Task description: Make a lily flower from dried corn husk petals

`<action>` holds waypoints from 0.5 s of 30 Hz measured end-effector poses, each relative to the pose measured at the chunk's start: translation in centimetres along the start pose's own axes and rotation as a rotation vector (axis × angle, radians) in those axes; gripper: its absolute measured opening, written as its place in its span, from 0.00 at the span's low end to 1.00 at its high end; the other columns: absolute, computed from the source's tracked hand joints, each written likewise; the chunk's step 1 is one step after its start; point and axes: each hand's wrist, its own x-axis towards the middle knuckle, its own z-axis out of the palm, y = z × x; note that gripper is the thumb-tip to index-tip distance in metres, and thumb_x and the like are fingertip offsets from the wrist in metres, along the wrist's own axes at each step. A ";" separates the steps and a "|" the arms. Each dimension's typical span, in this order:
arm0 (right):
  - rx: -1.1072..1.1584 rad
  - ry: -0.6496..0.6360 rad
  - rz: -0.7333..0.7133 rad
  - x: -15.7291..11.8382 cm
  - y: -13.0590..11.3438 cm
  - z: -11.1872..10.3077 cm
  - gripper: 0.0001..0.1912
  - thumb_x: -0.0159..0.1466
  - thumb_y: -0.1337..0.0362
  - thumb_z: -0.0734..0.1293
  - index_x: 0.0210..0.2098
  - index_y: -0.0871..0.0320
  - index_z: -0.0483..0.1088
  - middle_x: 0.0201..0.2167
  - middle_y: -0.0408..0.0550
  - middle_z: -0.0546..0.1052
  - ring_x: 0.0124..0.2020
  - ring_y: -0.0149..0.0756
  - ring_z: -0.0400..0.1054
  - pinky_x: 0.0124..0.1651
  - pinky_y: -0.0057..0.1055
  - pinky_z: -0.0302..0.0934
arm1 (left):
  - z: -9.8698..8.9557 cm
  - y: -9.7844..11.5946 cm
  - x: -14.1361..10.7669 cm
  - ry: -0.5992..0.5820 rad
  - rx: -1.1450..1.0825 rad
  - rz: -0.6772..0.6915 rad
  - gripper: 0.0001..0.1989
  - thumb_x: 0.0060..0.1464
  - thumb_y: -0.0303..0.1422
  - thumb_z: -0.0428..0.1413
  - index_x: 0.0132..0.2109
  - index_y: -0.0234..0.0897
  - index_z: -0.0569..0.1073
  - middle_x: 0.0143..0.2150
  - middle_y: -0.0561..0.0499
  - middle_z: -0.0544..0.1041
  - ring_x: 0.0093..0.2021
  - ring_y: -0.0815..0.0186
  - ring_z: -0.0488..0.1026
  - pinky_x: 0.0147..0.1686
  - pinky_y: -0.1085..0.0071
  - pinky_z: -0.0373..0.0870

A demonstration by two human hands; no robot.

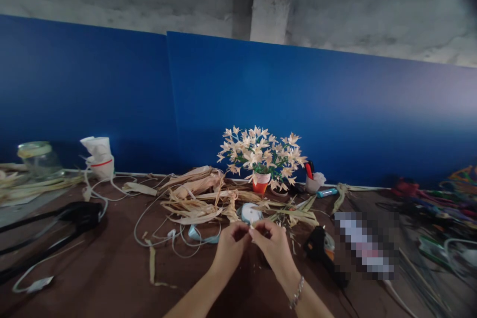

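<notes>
My left hand (233, 240) and my right hand (271, 242) meet over the brown table, thumbs and fingertips pinched together. Between the fingertips shows a tiny pale bit, too small to name. Just behind them lies a white round roll (251, 212) with a bluish side. Dried corn husks (197, 203) are heaped beyond and to the left of my hands. At the back, an orange and white pot (260, 183) holds a bunch of pale flowers (257, 146) with green stems. A black glue gun (319, 248) rests to the right of my right hand.
A white cable (139, 228) loops across the left side, near black straps (80, 213). Farther back stand a glass jar (39, 161) and a white wrapped cup (100, 159). On the right are a blurred-out strip (363, 246), a light-blue tube (327, 193) and coloured wires (439, 203). A blue partition (261, 84) closes off the back.
</notes>
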 end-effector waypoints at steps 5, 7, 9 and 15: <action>-0.033 -0.059 0.025 0.4 0.6 -1.6 0.13 0.45 0.65 0.67 0.32 0.60 0.72 0.22 0.44 0.72 0.25 0.33 0.64 0.28 0.26 0.59 | 0.1 -0.6 0.3 -0.038 -0.137 -0.184 0.11 0.35 0.37 0.60 0.23 0.33 0.69 0.15 0.56 0.67 0.15 0.74 0.60 0.17 0.77 0.55; -0.037 -0.067 0.032 0.6 0.7 -2.1 0.12 0.45 0.65 0.67 0.30 0.61 0.72 0.21 0.43 0.72 0.25 0.33 0.64 0.28 0.26 0.58 | 0.1 -0.8 0.4 -0.055 -0.184 -0.218 0.13 0.34 0.39 0.60 0.23 0.33 0.68 0.14 0.57 0.67 0.14 0.74 0.60 0.15 0.77 0.54; -0.048 -0.065 0.026 0.7 0.8 -2.4 0.07 0.46 0.65 0.67 0.26 0.60 0.71 0.20 0.43 0.71 0.23 0.32 0.63 0.27 0.25 0.57 | 0.2 -0.8 0.4 -0.063 -0.215 -0.227 0.14 0.34 0.39 0.61 0.24 0.33 0.67 0.14 0.57 0.67 0.13 0.75 0.60 0.15 0.77 0.54; -0.044 -0.095 0.038 0.8 1.0 -2.6 0.08 0.50 0.62 0.64 0.22 0.61 0.71 0.20 0.45 0.73 0.25 0.33 0.63 0.28 0.26 0.55 | 0.0 -0.4 0.1 -0.098 -0.276 -0.240 0.13 0.35 0.37 0.61 0.24 0.32 0.67 0.17 0.55 0.69 0.14 0.75 0.61 0.15 0.78 0.54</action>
